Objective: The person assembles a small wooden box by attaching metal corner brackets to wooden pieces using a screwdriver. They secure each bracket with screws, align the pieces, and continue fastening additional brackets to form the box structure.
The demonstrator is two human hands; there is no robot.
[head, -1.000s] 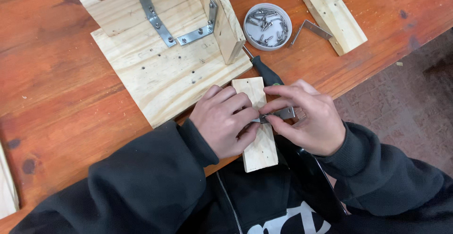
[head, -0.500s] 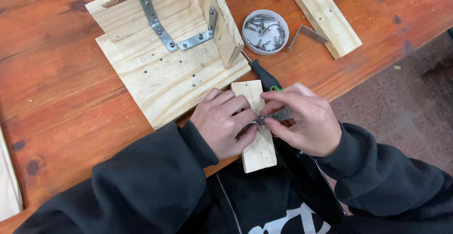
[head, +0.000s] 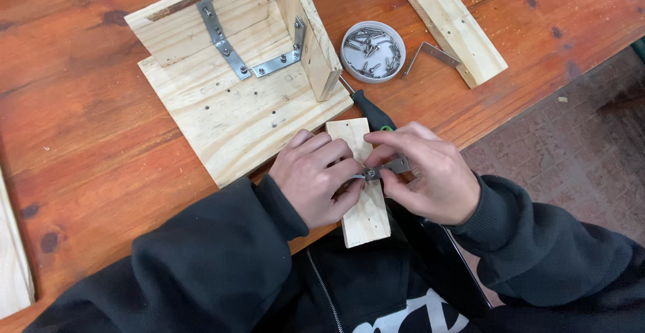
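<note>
Left hand curled over small wood block, right hand pinching metal bracket — fingertips meeting, wrists bent inward

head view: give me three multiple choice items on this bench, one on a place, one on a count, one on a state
1. Where is the dish of screws?
A. between the wooden assembly and the loose plank
B. on the floor
C. under the hands

2. How many metal brackets are screwed inside the assembly?
A. none
B. two
C. five

3. What are the hands doing?
A. resting apart, empty
B. both on a small metal bracket against the wood block
C. lifting the screwdriver

A, it sits between them on the table; B, two strips meet in the corner; B, left hand and right hand pinch it.
</note>
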